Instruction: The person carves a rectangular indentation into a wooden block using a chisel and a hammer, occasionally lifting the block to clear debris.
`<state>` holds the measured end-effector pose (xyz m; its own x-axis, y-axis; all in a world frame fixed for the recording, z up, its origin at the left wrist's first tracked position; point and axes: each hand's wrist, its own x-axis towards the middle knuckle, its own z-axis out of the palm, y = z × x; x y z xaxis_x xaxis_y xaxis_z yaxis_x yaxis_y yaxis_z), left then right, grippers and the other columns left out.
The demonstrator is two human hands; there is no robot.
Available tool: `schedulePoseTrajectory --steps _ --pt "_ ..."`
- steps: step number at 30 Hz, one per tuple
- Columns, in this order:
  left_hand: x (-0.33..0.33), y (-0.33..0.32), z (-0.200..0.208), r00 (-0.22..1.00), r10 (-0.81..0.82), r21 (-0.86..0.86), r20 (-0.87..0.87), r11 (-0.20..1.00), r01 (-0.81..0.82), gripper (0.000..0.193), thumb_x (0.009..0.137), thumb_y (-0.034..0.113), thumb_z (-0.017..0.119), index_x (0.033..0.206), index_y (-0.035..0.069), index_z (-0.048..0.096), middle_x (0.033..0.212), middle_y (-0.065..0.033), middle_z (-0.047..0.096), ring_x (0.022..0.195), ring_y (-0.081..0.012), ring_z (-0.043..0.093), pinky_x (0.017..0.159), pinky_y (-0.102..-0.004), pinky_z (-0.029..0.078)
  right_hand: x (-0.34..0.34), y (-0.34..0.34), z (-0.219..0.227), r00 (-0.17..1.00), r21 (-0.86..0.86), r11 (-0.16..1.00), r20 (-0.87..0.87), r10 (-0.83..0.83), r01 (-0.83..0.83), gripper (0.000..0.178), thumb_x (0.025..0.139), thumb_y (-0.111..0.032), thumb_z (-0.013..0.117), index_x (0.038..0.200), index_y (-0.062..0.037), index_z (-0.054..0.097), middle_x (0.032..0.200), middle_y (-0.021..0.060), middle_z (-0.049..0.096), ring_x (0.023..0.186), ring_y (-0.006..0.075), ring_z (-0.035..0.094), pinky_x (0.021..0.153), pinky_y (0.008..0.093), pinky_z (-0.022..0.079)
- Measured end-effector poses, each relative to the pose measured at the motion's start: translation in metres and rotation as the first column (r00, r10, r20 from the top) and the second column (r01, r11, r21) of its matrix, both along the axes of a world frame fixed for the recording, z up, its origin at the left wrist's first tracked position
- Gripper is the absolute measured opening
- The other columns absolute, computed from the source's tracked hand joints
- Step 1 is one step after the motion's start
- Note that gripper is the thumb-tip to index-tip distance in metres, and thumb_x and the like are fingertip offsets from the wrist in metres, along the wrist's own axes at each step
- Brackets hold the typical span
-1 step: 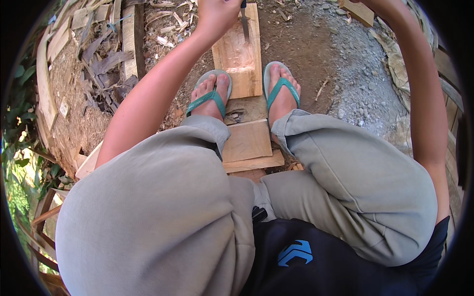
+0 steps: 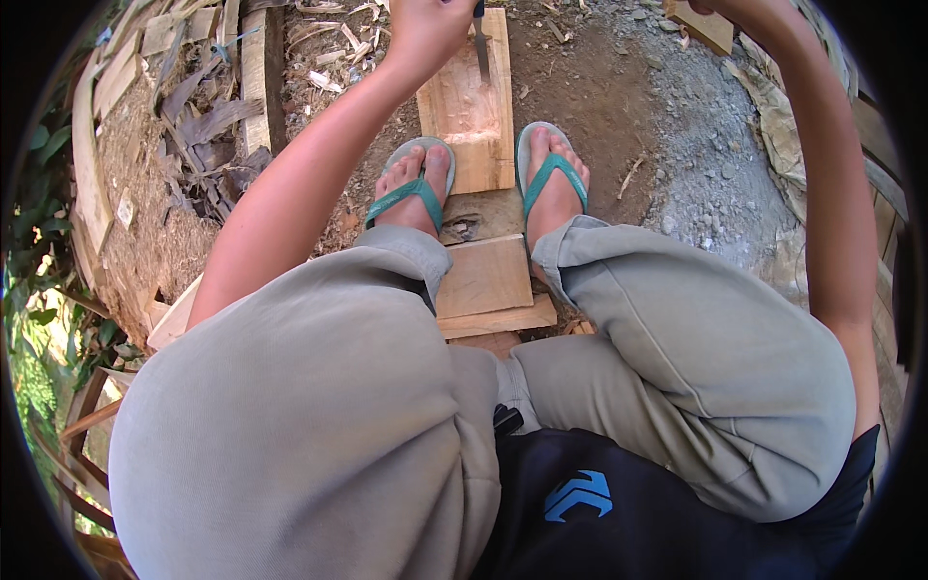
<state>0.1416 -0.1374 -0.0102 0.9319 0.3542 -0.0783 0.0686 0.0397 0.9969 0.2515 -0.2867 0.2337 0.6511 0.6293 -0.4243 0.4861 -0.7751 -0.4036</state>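
My left hand point(image 2: 425, 29) is at the top edge, closed around a thin metal chisel point(image 2: 480, 48). The blade points down onto a pale wooden plank point(image 2: 469, 111) with a carved hollow, lying on the dirt. My feet, in green flip-flops point(image 2: 553, 174), rest on either side of the plank's near end. My right hand point(image 2: 737, 8) is raised at the top right and mostly cut off by the frame edge. It is next to a wooden block point(image 2: 703, 23); whether it grips the block is hidden.
More boards point(image 2: 488, 280) lie stacked between my knees. Wood shavings and planks point(image 2: 253, 77) are piled at the upper left. Grey gravel point(image 2: 706, 155) covers the ground to the right, with wooden boards point(image 2: 884, 184) at the right edge.
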Motion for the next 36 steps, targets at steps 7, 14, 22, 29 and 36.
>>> schedulePoseTrajectory --steps 7,14,22,29,36 --pt "0.009 0.010 -0.005 0.996 -0.051 0.045 -0.067 0.998 0.054 0.013 0.099 0.012 0.067 0.098 -0.002 0.065 0.075 0.0005 0.063 0.070 -0.0054 0.057 0.062 -0.0262 0.047 0.013 0.000 -0.010 0.995 -0.056 0.996 -0.069 -0.076 0.072 0.035 0.107 -0.027 0.056 0.137 -0.0156 0.069 0.066 -0.0061 0.050 0.058 0.0058 0.047 0.051 0.0268 0.039" --pt "0.018 0.009 -0.008 0.989 -0.097 0.064 -0.110 0.993 0.104 0.015 0.097 0.014 0.070 0.100 -0.001 0.068 0.076 -0.0019 0.067 0.067 -0.0079 0.061 0.061 -0.0289 0.050 0.013 0.002 -0.017 0.984 -0.005 0.992 -0.130 -0.123 0.123 0.037 0.107 -0.028 0.055 0.141 -0.0175 0.066 0.069 -0.0052 0.053 0.054 0.0065 0.047 0.048 0.0251 0.041" --pt "0.029 0.012 -0.006 0.970 -0.101 0.332 -0.219 0.928 0.172 0.032 0.092 0.025 0.074 0.113 0.001 0.071 0.083 -0.0104 0.074 0.073 -0.0178 0.069 0.068 -0.0357 0.054 0.030 0.002 -0.031 0.989 -0.053 0.993 -0.096 -0.111 0.107 0.037 0.106 -0.028 0.056 0.141 -0.0177 0.066 0.071 -0.0038 0.056 0.055 0.0056 0.048 0.047 0.0245 0.041" --pt "0.030 0.009 -0.016 0.986 -0.110 0.251 -0.129 0.958 0.139 0.032 0.094 0.026 0.072 0.114 0.002 0.071 0.087 -0.0128 0.075 0.078 -0.0203 0.071 0.073 -0.0373 0.055 0.039 0.000 -0.043 0.986 -0.059 0.990 -0.101 -0.135 0.130 0.037 0.107 -0.029 0.056 0.140 -0.0171 0.066 0.071 -0.0041 0.056 0.056 0.0057 0.048 0.048 0.0249 0.040" --pt "0.033 0.011 -0.019 0.982 -0.091 0.277 -0.169 0.951 0.136 0.033 0.094 0.027 0.072 0.115 0.001 0.070 0.090 -0.0144 0.076 0.080 -0.0217 0.071 0.075 -0.0380 0.055 0.045 -0.002 -0.058 0.982 -0.097 0.983 -0.093 -0.163 0.154 0.037 0.107 -0.030 0.056 0.140 -0.0164 0.066 0.071 -0.0044 0.057 0.057 0.0058 0.047 0.050 0.0254 0.039"
